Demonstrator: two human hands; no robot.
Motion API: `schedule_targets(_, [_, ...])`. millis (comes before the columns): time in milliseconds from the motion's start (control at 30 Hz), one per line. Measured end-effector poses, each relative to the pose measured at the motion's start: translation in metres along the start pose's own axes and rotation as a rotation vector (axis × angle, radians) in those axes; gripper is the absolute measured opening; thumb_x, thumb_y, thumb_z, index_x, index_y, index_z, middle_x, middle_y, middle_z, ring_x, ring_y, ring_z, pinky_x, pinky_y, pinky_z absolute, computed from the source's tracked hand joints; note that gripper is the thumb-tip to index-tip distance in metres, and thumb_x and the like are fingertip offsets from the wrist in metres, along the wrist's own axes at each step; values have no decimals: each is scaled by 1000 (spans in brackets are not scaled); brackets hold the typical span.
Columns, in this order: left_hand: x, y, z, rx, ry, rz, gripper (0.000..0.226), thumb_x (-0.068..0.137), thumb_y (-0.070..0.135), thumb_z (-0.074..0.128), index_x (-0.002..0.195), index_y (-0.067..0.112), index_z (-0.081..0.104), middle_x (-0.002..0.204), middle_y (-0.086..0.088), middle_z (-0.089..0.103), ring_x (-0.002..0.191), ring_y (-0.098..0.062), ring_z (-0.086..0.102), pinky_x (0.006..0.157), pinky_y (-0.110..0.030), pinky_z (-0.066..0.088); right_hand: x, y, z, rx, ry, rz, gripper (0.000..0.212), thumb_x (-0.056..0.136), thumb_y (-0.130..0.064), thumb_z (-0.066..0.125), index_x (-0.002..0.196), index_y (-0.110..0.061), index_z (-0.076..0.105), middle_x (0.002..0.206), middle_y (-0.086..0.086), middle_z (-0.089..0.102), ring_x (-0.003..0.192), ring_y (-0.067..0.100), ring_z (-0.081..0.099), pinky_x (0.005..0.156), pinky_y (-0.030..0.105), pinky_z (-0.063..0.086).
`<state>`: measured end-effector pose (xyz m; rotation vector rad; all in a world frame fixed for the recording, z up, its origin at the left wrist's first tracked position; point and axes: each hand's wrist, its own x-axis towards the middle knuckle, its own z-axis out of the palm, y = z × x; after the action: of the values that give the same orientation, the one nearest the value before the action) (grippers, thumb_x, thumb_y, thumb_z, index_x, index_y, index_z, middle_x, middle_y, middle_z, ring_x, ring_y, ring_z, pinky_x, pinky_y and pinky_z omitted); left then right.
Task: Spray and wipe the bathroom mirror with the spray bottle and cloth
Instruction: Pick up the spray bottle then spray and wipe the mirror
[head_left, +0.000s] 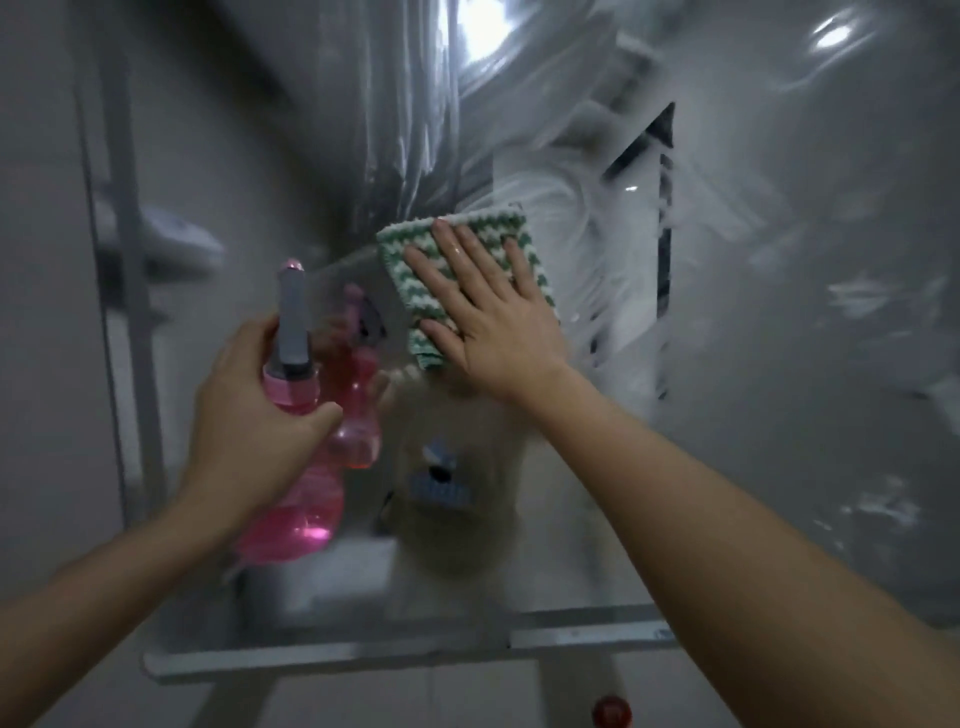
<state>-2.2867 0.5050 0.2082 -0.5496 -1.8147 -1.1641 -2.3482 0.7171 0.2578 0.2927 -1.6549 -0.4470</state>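
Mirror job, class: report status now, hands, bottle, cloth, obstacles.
Left hand grips pink spray bottle. Right hand flat, pressing green-striped cloth on mirror. Wet streaks right of cloth. Nothing in the way.

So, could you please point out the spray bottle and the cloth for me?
pink spray bottle (306, 519): head view, on its lower body.
green-and-white cloth (410, 254): head view, on its upper left part.

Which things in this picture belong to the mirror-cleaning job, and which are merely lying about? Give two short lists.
Belonging to the job:
- pink spray bottle, gripped by the left hand
- green and white cloth, pressed flat on the mirror by the right hand

Lying about:
- ledge under the mirror
- small red object at the bottom edge, too blurred to identify
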Motion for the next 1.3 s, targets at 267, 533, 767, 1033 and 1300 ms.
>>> schedule_targets(267, [-11,60,76,-78,-39,36,53,64,0,69,107,24,51,101,-2,60,83,-14,56,68,-18,40,-78,94,-14,-4,-30,233,57,96,-49,24,149,-26,21,156,5,22,144,18,18,115,44,10])
schedule_targets(533, [-28,59,96,-72,-98,19,58,64,-3,70,110,26,49,102,-6,59,87,-18,56,69,-20,41,-126,117,-17,-28,-41,380,58,99,-48,19,150,-22,23,157,8,19,144,20,13,116,44,4])
schedule_targets(767, [-8,49,59,-64,-26,10,58,65,-2,70,113,26,50,100,5,57,75,-1,52,61,-9,36,-101,38,-8,28,-56,600,63,99,-49,11,150,-13,18,156,18,17,143,29,9,114,49,-1])
schedule_targets(1033, [0,1,-7,-17,-4,-29,58,68,-5,71,117,17,50,102,4,53,80,-1,50,61,-12,36,-49,-62,7,59,-46,461,60,96,-43,29,148,-14,26,154,18,23,142,30,15,113,52,6])
schedule_targets(1300, [28,-34,-58,30,13,42,58,66,3,75,117,18,51,107,2,55,89,-14,52,67,-12,33,31,-102,12,27,-131,108,60,96,-46,24,149,-18,24,156,12,21,144,27,16,116,50,4])
